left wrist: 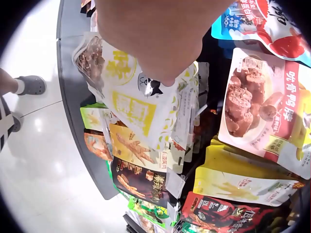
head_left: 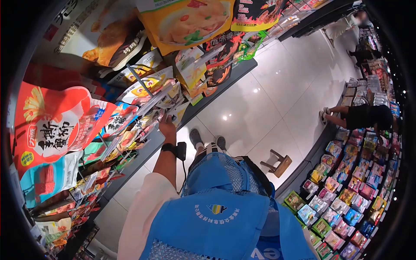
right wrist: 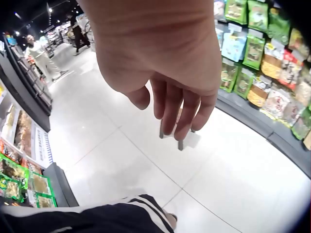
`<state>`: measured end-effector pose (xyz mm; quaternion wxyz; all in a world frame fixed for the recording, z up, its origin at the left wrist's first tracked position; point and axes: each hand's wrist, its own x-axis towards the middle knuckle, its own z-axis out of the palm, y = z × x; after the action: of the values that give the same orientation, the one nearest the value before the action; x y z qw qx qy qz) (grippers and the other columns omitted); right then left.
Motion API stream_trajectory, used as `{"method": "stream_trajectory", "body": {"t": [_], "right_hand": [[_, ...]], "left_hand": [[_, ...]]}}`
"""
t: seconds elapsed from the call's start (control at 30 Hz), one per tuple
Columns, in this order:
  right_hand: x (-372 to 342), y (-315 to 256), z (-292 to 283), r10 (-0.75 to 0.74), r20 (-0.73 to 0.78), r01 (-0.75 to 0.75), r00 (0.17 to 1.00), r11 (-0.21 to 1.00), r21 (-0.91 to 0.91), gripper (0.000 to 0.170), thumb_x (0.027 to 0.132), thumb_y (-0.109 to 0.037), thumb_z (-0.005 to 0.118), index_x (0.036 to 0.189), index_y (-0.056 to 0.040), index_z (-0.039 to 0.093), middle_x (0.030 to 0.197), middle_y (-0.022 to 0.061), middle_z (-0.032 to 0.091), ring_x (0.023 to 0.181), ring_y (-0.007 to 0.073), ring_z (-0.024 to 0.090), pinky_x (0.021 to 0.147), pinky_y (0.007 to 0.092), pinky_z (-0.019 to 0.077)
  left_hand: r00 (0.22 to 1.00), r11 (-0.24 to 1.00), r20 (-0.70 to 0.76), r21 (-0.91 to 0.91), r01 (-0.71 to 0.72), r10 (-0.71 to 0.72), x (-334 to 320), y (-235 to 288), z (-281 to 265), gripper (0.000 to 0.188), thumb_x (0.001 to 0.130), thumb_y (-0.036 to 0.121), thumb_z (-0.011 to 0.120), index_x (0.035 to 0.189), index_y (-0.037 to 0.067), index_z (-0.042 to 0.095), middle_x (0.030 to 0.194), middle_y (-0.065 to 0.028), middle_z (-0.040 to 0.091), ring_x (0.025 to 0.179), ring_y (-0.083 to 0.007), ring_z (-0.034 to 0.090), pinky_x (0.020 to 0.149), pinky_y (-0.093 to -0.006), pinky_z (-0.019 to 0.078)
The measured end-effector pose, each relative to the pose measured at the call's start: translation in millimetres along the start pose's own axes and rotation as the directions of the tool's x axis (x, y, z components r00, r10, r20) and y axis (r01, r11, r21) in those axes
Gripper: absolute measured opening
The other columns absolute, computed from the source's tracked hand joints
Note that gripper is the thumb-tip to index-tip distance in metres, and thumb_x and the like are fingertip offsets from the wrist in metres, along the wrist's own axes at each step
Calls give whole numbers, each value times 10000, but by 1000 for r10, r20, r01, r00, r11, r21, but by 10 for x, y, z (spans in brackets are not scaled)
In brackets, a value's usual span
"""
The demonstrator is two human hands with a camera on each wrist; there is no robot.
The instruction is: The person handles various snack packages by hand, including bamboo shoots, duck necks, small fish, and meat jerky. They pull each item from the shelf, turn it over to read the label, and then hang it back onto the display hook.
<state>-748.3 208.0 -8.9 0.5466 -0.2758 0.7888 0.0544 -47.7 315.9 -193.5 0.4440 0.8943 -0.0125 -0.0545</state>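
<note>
My left hand (head_left: 167, 126) reaches to the lower part of the snack rack, with a black band round its wrist. In the left wrist view that hand (left wrist: 153, 41) grips a white-and-yellow snack bag (left wrist: 133, 114) printed with a black-and-white cat face. The bag lies tilted, one end jutting out towards the aisle, and my fingertips are mostly hidden behind the hand. Beside it hang a yellow chicken-feet bag (left wrist: 133, 145) and a black bag (left wrist: 138, 179). My right hand (right wrist: 163, 63) hangs over the aisle floor, fingers loosely bent and holding nothing.
A large red snack bag (head_left: 60, 125) and a yellow bag (head_left: 190, 26) hang close on the left rack. A small wooden stool (head_left: 279, 164) stands on the tiled floor (head_left: 242, 112). Across the aisle, a person in black (head_left: 368, 116) is by another packed shelf (head_left: 342, 195).
</note>
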Motion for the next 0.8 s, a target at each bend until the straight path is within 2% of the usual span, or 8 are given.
{"method": "stream_trajectory", "body": {"t": [0.13, 0.27, 0.37, 0.4, 0.5, 0.63, 0.73, 0.8], "right_hand": [[-243, -327, 446, -139, 57, 142, 989, 988, -62, 238, 913, -197, 573, 1042, 1, 611, 928, 141, 690, 855, 259, 689, 676, 335, 543], [-362, -570, 686, -203, 95, 213, 975, 971, -105, 240, 916, -196, 573, 1049, 0, 613, 935, 139, 691, 859, 257, 687, 686, 337, 542], [-391, -661, 755, -213, 103, 226, 971, 964, -137, 241, 919, -196, 572, 1054, -1, 615, 941, 137, 692, 863, 255, 686, 694, 338, 541], [-400, -685, 768, -217, 106, 231, 970, 961, -149, 242, 919, -196, 572, 1056, -1, 615, 943, 137, 692, 864, 255, 686, 697, 339, 541], [-407, -738, 781, -228, 109, 244, 968, 952, -182, 243, 922, -195, 571, 1061, -2, 616, 949, 135, 693, 867, 253, 685, 704, 340, 540], [-406, -866, 817, -250, 113, 269, 962, 940, -208, 245, 925, -195, 571, 1068, -3, 618, 956, 133, 694, 872, 251, 683, 715, 342, 539], [-412, -927, 858, -262, 115, 282, 958, 936, -213, 246, 927, -195, 570, 1074, -3, 620, 962, 132, 695, 876, 249, 682, 722, 343, 538], [-408, -928, 903, -260, 118, 280, 958, 937, -209, 247, 929, -194, 570, 1077, -4, 621, 965, 131, 696, 878, 248, 682, 728, 344, 537]], "left_hand": [[991, 991, 18, -29, 132, -131, 25, 266, -174, 275, 903, 168, 635, 1091, -25, 691, 1006, -239, 698, 925, -373, 676, 828, -411, 505], [991, 991, -29, -18, -131, 130, 218, 93, -68, 277, 922, 194, 614, 1060, -34, 691, 959, -242, 700, 883, -374, 674, 803, -413, 502], [1000, 943, 15, -334, -4, 10, 434, -181, 168, 301, 921, 206, 626, 1077, -45, 683, 971, -224, 708, 884, -366, 676, 815, -411, 501], [995, 910, 71, -403, 95, -72, 390, 124, 55, 324, 918, 222, 640, 1076, -59, 678, 1019, -220, 704, 936, -345, 665, 867, -406, 482], [994, 950, 65, -294, 100, -85, 525, 170, 116, 498, 913, 298, 667, 1183, -114, 596, 1070, -191, 678, 956, -282, 621, 896, -373, 458], [996, 974, 37, -210, 81, -75, 609, 178, 133, 498, 898, 289, 681, 1185, -110, 595, 1125, -220, 662, 989, -311, 635, 900, -376, 463], [985, 918, 83, -358, 171, -151, 658, -4, 203, 508, 889, 297, 686, 1181, -110, 600, 1136, -238, 658, 1011, -330, 639, 907, -379, 462], [994, 977, 64, -193, 94, -84, 701, -279, 313, 540, 879, 311, 694, 1199, -111, 591, 1143, -243, 656, 1012, -337, 640, 908, -378, 461]]}}
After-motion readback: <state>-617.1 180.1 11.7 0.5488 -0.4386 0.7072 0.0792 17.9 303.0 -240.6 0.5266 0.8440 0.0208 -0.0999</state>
